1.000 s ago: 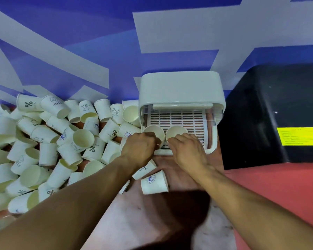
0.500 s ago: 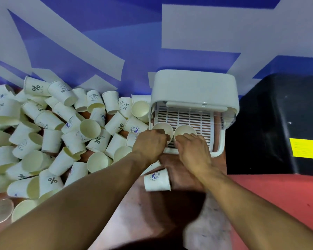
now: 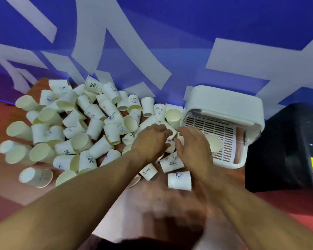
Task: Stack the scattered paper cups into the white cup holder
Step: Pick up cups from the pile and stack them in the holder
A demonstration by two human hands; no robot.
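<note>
- Both hands have left the white cup holder (image 3: 224, 105); the placed cup (image 3: 213, 143) sits on its slotted tray.
- Left hand (image 3: 150, 141): grip looks closed on the next cup (image 3: 172, 132) at the pile (image 3: 83, 134) edge.
- Right hand (image 3: 193, 145) is beside it; can't tell its grip through the blur.
- Drop-off done, next pick underway. Most cups are still on the desk (image 3: 170, 201).

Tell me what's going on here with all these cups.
A person is working through a pile of paper cups beside the white cup holder. The left hand and right hand are at the pile's edge next to the holder, fingers among the cups there. Blur hides whether either grips one. On the holder's slatted tray, one cup shows.
</note>
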